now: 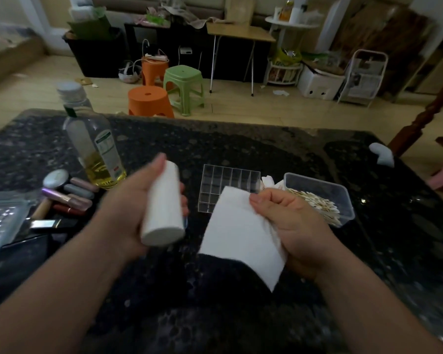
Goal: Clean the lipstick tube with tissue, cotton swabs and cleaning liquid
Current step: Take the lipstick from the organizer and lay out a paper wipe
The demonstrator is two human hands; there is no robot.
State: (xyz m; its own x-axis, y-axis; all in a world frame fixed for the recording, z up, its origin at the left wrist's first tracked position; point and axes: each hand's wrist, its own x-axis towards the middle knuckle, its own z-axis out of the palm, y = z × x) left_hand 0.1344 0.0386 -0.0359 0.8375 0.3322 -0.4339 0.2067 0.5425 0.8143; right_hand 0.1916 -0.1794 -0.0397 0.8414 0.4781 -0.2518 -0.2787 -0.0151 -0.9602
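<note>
left hand (pixel 128 200) grips tissue roll (pixel 164 213) | right hand (pixel 297 226) pinches tissue sheet (pixel 238 241) | likely light, limp, tearable; best held by its edge

A dark speckled stone table (pixel 241 154) carries everything. On its left stands a clear bottle (pixel 95 146) with a grey cap and yellow liquid in its lower part; just in front lies a loose cluster of lipstick tubes (pixel 69 198) beside a round silver compact (pixel 55 178), with a clear plastic bag (pixel 0 221) at the left edge. Near the middle sits a clear compartmented organizer (pixel 228 185), to its right a clear plastic box (pixel 317 185) of cotton swabs (pixel 317 203), and a crumpled white tissue (pixel 381 153) lies well apart at the far right edge
</note>
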